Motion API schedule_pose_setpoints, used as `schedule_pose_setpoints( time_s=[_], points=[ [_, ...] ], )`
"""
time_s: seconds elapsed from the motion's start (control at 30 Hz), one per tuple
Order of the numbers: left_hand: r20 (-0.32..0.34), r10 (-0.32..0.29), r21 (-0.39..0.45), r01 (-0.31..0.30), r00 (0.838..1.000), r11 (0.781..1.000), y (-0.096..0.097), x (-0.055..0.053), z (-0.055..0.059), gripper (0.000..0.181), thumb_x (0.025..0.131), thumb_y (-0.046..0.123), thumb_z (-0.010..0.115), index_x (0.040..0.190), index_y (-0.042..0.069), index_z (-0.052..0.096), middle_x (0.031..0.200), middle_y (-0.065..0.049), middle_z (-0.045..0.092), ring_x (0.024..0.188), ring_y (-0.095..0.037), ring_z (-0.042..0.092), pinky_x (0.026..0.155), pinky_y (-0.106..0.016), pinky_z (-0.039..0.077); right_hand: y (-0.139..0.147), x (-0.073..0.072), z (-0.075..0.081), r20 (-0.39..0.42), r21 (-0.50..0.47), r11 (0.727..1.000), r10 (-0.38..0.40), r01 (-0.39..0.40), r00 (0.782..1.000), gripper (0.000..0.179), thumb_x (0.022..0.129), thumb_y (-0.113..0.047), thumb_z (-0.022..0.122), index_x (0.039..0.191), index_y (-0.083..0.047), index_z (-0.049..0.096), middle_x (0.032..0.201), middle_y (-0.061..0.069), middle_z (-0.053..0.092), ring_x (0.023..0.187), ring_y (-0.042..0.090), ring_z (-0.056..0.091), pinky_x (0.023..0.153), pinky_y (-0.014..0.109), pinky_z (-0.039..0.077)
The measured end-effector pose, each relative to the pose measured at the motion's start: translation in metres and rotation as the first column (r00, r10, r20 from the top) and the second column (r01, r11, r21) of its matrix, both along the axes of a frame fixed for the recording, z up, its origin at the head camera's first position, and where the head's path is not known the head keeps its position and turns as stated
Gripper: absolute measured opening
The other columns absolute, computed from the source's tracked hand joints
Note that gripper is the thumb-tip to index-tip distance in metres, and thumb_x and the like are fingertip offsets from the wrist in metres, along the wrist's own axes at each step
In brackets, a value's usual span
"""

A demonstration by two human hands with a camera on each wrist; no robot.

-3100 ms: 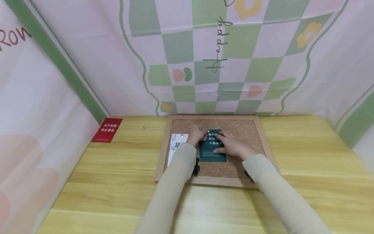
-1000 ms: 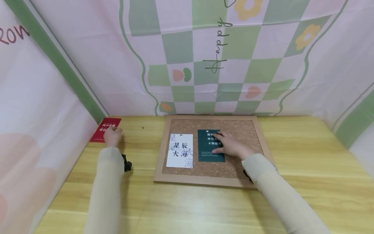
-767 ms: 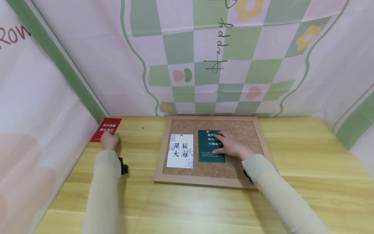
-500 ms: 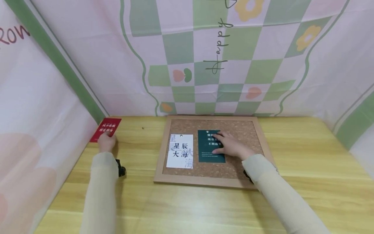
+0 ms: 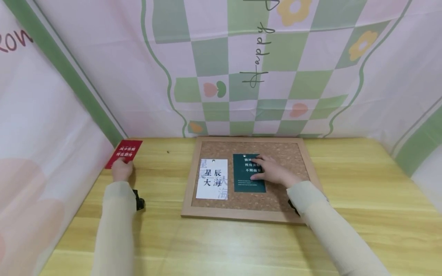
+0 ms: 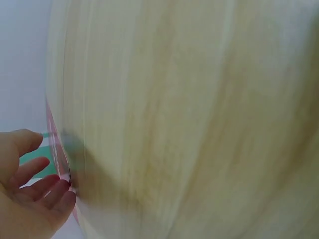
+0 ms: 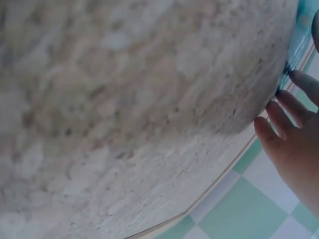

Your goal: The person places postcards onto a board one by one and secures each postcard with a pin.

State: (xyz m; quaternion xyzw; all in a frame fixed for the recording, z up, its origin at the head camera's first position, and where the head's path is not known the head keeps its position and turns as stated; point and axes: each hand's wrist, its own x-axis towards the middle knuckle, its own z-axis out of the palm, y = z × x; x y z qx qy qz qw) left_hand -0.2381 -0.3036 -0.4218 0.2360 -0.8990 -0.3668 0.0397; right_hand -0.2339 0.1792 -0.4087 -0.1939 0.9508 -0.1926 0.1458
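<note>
At the left of the table lies a red card [image 5: 129, 148] with white characters. My left hand [image 5: 121, 169] is at its near edge; in the left wrist view the hand [image 6: 37, 191] has its thumb apart from loosely bent fingers, with fingertips at the edge of the red card [image 6: 59, 154]. On the framed corkboard [image 5: 286, 201] sit a white card [image 5: 212, 188] and a dark green card [image 5: 243, 184], each with a small pin at its top. My right hand [image 5: 274, 170] rests with spread fingers on the green card's right side.
The corkboard's wooden frame stands near the back of the wooden table [image 5: 214, 249]. A patterned cloth [image 5: 241, 69] hangs behind, and another cloth wall [image 5: 41, 126] borders the left edge. A tiny dark speck [image 5: 168, 151] lies between red card and board.
My left hand has left the green card's top and gone left to the red card, then slid toward its near edge. The right hand has stayed on the green card.
</note>
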Motion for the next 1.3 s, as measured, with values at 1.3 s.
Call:
schedule_pose_setpoints(
  time_s=[1.3],
  points=[
    [0.018,0.278,0.254,-0.274,0.96,0.928,-0.014,0.013,-0.003,0.051,0.099,0.024,0.045,0.138,-0.008,0.041,0.142,-0.027,0.045,0.129,-0.04,0.045,0.112,-0.051,0.035,0.121,0.004,0.019,-0.013,0.046,0.943,-0.33,0.331,0.944,0.077,0.095,-0.035,0.056,0.134,0.026,0.028,0.133,0.051,0.029,0.124,0.063,0.027,0.105,0.067,0.029]
  ],
)
